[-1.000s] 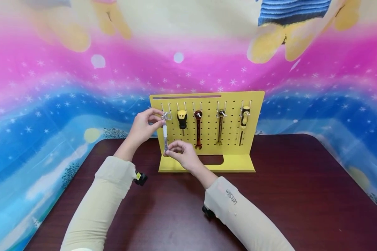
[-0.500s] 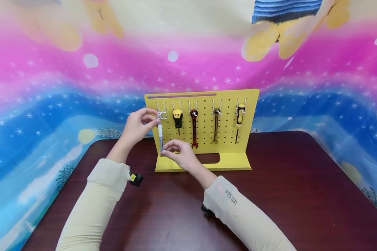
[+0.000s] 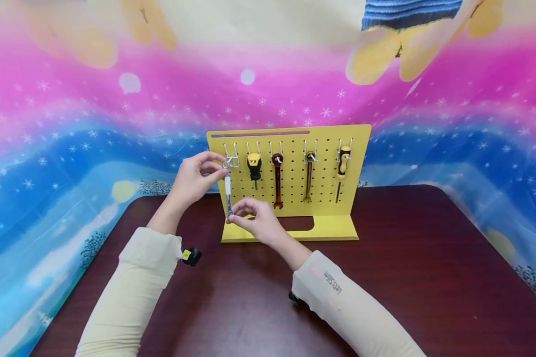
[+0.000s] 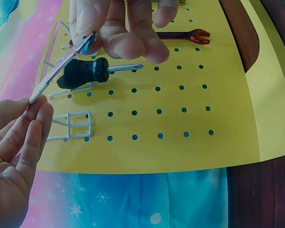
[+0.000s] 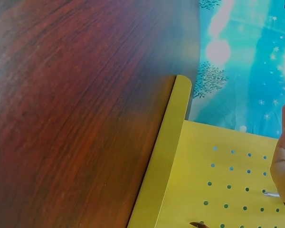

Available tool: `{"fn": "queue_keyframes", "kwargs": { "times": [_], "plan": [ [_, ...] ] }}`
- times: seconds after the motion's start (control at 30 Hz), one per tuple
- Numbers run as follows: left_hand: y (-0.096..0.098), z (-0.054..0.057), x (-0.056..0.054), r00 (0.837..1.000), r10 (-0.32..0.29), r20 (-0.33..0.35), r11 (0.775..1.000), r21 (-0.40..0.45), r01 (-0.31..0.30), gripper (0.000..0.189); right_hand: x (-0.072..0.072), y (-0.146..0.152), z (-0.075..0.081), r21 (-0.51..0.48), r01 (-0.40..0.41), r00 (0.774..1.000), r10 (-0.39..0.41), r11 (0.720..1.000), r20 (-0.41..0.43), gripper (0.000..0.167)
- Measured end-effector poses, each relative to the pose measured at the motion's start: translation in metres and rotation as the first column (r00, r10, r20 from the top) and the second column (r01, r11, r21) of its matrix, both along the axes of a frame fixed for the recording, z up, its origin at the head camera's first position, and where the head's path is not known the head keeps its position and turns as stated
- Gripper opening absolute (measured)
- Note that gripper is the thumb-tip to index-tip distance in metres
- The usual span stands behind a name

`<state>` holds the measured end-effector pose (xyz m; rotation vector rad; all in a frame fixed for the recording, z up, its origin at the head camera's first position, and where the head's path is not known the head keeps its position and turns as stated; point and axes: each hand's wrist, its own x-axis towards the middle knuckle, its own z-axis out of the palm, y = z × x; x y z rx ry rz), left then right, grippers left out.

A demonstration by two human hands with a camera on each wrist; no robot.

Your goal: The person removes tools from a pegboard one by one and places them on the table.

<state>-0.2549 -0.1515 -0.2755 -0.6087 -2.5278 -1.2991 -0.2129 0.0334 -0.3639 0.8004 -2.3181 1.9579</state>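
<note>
A silver wrench (image 3: 228, 191) is held nearly upright in front of the left end of a yellow pegboard (image 3: 290, 198). My left hand (image 3: 194, 179) pinches its upper, ring-shaped end between thumb and fingertips. At the lower end, thumb and fingers of my right hand (image 3: 260, 220) pinch the tip. Just behind the wrench's top is a white wire hook (image 3: 234, 161), also visible in the left wrist view as a wire rack (image 4: 79, 124) with no tool on it. From the left wrist the wrench (image 4: 54, 73) appears slanted between both hands, apart from the board.
To the right hang a stubby black-and-yellow screwdriver (image 3: 254, 166), a reddish wrench (image 3: 277, 181), a brass-toned wrench (image 3: 309, 177) and a long screwdriver (image 3: 343, 163). The board stands on a dark wooden table (image 3: 245, 302) before a colourful cloth backdrop (image 3: 71, 119).
Both hands have shifted slightly left with the wrench, so its top now sits a little left of the hook. The view has also shifted a little. Both grips look unchanged.
</note>
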Motion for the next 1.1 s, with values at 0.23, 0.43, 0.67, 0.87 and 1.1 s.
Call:
{"fn": "queue_keyframes", "kwargs": {
  "times": [0.23, 0.43, 0.67, 0.87, 1.1],
  "plan": [
    [-0.001, -0.002, 0.007, 0.999, -0.039, 0.009, 0.999, -0.031, 0.04, 0.031, 0.008, 0.004, 0.0, 0.034, -0.027, 1.0, 0.028, 0.999, -0.011, 0.01],
    [0.002, -0.007, 0.011, 0.997, -0.058, 0.045, 0.998, -0.023, 0.059, 0.032, 0.013, 0.009, -0.002, 0.078, -0.036, 0.999, 0.038, 0.996, -0.03, 0.01],
    [0.007, -0.012, 0.016, 0.994, -0.088, 0.065, 0.996, -0.008, 0.088, 0.033, 0.02, 0.017, -0.003, 0.112, -0.051, 0.998, 0.056, 0.992, -0.04, 0.011],
    [0.009, -0.02, 0.018, 0.99, -0.116, 0.08, 0.992, -0.032, 0.119, 0.029, 0.027, 0.025, -0.004, 0.144, -0.093, 0.996, 0.094, 0.985, 0.004, 0.013],
    [0.007, -0.032, 0.022, 0.981, -0.144, 0.134, 0.988, -0.034, 0.15, 0.027, 0.034, 0.031, -0.009, 0.189, -0.132, 0.991, 0.129, 0.973, 0.029, 0.012]
  ]
}}
